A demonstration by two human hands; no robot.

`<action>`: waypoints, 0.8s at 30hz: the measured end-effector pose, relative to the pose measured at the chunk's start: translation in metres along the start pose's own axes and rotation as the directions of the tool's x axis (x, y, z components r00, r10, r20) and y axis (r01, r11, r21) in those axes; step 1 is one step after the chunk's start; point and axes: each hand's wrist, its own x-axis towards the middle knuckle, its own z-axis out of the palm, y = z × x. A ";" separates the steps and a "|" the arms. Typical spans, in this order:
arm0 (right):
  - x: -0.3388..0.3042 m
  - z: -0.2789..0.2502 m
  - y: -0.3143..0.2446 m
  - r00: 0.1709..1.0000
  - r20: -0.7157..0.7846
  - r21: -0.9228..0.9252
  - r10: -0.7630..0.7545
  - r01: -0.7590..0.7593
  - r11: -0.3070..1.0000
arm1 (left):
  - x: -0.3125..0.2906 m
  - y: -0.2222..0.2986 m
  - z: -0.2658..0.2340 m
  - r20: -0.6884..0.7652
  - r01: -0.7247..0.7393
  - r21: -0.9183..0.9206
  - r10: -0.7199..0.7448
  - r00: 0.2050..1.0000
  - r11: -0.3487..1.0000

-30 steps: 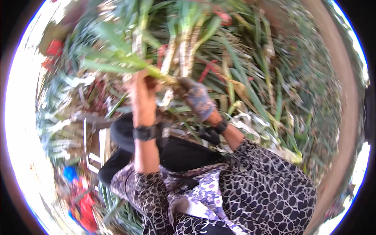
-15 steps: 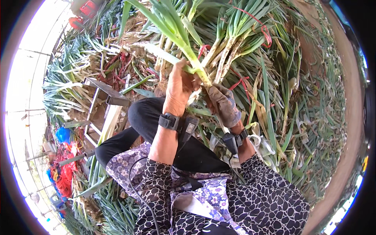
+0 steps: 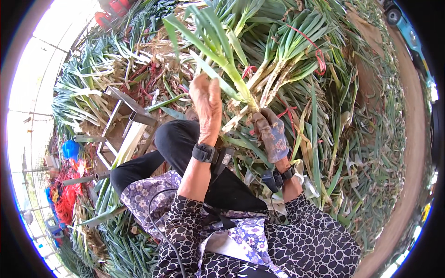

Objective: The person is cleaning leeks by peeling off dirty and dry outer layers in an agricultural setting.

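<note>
My right hand (image 3: 271, 134), in a stained glove, is closed round the root end of a leek (image 3: 238, 82). The leek tilts up and left, its green leaves fanning away from me. One long pale outer leaf (image 3: 213, 72) stands off its stalk toward the left. Beside that leaf is my bare left hand (image 3: 205, 104), its back toward me and the thumb by the leaf's edge. Its fingertips face away, so whether they pinch the leaf is hidden. Just beyond the gloved hand lies a bunch of leeks (image 3: 278, 62) with a red tie (image 3: 320, 62).
Heaped leeks (image 3: 90, 99) spread at the left and far side. A metal frame (image 3: 132, 109) stands left of my knees. Red strings (image 3: 67, 201) and a blue object (image 3: 71, 149) lie farther left. Leaf scraps (image 3: 371, 157) cover the right, beside a dirt path (image 3: 394, 185).
My left hand has drawn away from the stalk to the left, and a gap now shows between them. My right hand keeps its hold low on the leek.
</note>
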 end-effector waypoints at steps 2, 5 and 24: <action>-0.002 0.006 0.008 0.973 -0.092 -0.226 -0.213 0.188 0.956 | -0.004 0.002 0.003 0.291 0.067 -0.094 -0.037 0.956 0.993; -0.006 0.015 0.012 0.964 -0.092 -0.302 -0.248 0.210 0.930 | -0.016 0.019 0.009 0.477 0.263 -0.122 -0.176 0.861 0.957; 0.007 0.020 0.024 0.872 0.087 -0.463 -0.481 0.463 0.756 | 0.017 0.012 -0.011 0.524 0.596 -0.705 -0.284 0.803 0.385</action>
